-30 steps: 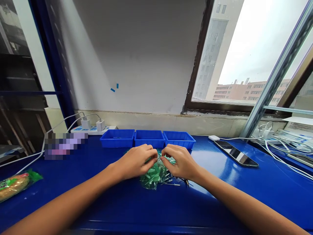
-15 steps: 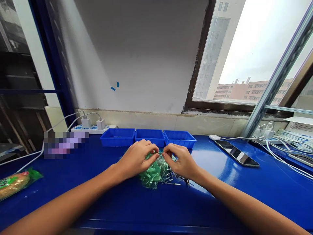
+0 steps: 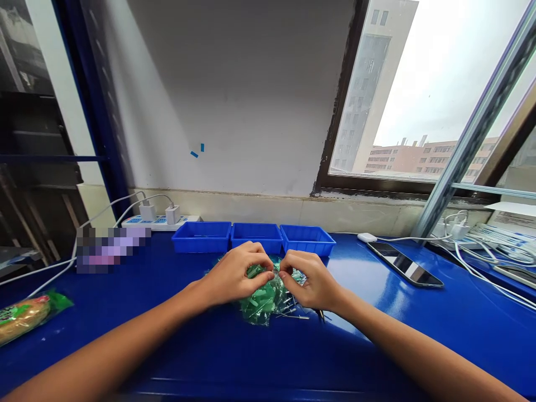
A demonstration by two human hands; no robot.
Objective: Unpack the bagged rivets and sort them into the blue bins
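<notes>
My left hand [image 3: 240,273] and my right hand [image 3: 307,279] face each other above the middle of the blue table. Thumb and forefinger of each are pinched together on a thin silver blind rivet [image 3: 275,272], which spans the small gap between the fingertips. Most of it is hidden by the fingers. Under and behind them lies crinkled green-tinted plastic bagging [image 3: 259,304] with pale green pieces in it. Several loose blind rivets [image 3: 293,316] lie beside the bagging, below my right hand. A dark pointed tool tip [image 3: 321,316] shows by my right wrist.
Three blue trays stand in a row behind my hands: left [image 3: 201,243], middle [image 3: 257,230] and right [image 3: 309,245]. A phone [image 3: 405,264] and a white charger [image 3: 367,238] lie right. Wrapped bread [image 3: 25,319] lies far left. A power strip [image 3: 188,220] sits against the wall.
Both hands have lowered slightly in the view, and the fingertips have turned a little around the thin rivet. The trays and the loose rivets stay in place.
</notes>
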